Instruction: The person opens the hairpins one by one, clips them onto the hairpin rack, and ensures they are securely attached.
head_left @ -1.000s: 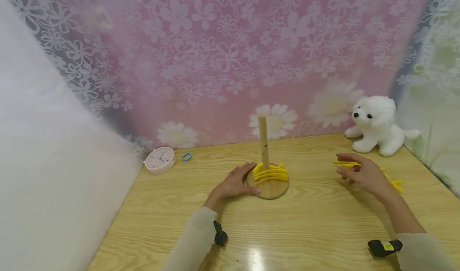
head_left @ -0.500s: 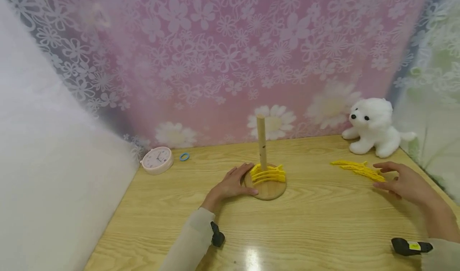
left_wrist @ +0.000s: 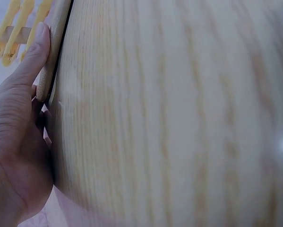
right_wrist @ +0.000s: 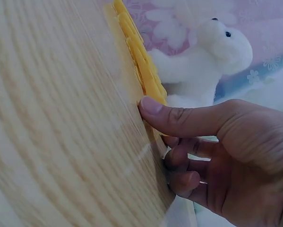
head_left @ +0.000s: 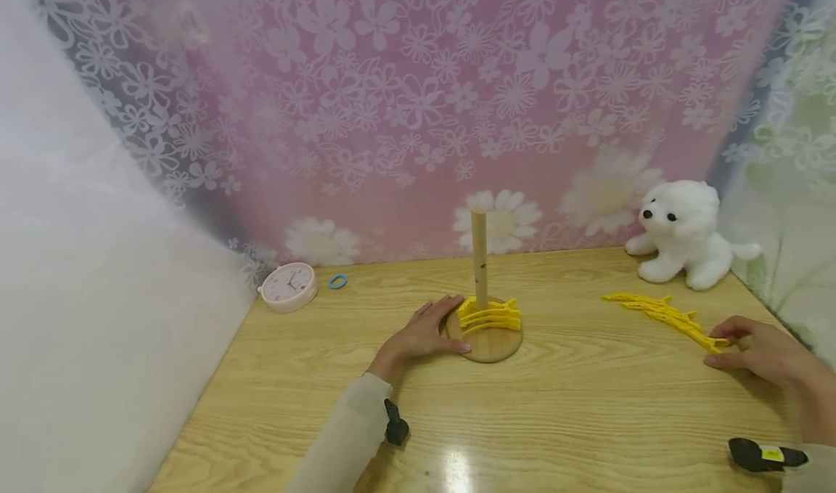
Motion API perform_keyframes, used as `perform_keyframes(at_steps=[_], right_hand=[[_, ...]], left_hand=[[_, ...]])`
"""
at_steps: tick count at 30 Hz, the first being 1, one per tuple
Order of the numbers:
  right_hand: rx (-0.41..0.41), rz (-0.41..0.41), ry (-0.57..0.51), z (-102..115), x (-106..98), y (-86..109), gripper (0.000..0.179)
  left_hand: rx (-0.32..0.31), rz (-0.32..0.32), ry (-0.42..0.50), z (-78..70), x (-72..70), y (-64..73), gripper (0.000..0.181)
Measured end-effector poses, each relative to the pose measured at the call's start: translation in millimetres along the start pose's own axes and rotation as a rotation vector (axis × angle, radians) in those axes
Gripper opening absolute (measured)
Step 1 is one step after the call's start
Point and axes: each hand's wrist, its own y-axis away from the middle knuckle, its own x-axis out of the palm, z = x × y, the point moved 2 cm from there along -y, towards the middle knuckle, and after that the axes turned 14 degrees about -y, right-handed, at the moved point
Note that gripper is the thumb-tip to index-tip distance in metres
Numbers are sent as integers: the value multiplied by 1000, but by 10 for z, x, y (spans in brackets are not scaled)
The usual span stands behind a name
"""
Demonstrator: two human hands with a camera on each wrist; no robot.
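My left hand (head_left: pixel 424 331) grips the left rim of a round wooden base (head_left: pixel 491 348), its thumb near the front and its fingers toward the back. From this base rises an upright wooden peg (head_left: pixel 480 257). Several curved yellow plastic pieces (head_left: pixel 490 316) lie stacked round the foot of the peg. Over on the right, my right hand (head_left: pixel 760 348) pinches the near end of an overlapping row of thin yellow pieces (head_left: pixel 673 319) on the table. In the right wrist view the thumb (right_wrist: pixel 179 118) lies against the end of the yellow row (right_wrist: pixel 139 54), partly covering it.
A white plush dog (head_left: pixel 686 231) sits at the back right, behind the yellow row. A pink round clock (head_left: pixel 287 287) and a small blue ring (head_left: pixel 337 282) lie at the back left. Flowered cloth (head_left: pixel 405 115) hangs along the table's back edge.
My right hand has moved right and toward me, from above the yellow row to its near end, where it now pinches. The left hand has stayed at the base.
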Motion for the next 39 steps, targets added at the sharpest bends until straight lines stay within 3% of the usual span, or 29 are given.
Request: perform_keyframes(at_steps=[5, 11, 14, 17, 20, 28, 34, 39], right_hand=[[21, 1, -54, -28, 11, 8, 58], [61, -16, -266, -55, 26, 52, 54], [42, -64, -338, -61, 39, 92, 34], [-9, -128, -387, -55, 45, 128, 21], [-64, -143, -458, -41, 48, 143, 21], [-233, -13, -566, 187, 69, 96, 32], [-329, -95, -631, 393, 150, 44, 31], [-371, -126, -699, 592, 313, -81, 35]], left_hand=[[8, 4, 10, 26, -2, -5, 105], [0, 9, 32, 57, 26, -31, 105], [2, 8, 13, 124, 90, -95, 105], [0, 11, 13, 147, 113, -117, 103], [0, 17, 10, 83, 66, -81, 102], [-3, 14, 12, -20, -5, -20, 102], [12, 7, 8, -35, -10, -36, 102], [-20, 12, -14, -2, -14, -29, 101]])
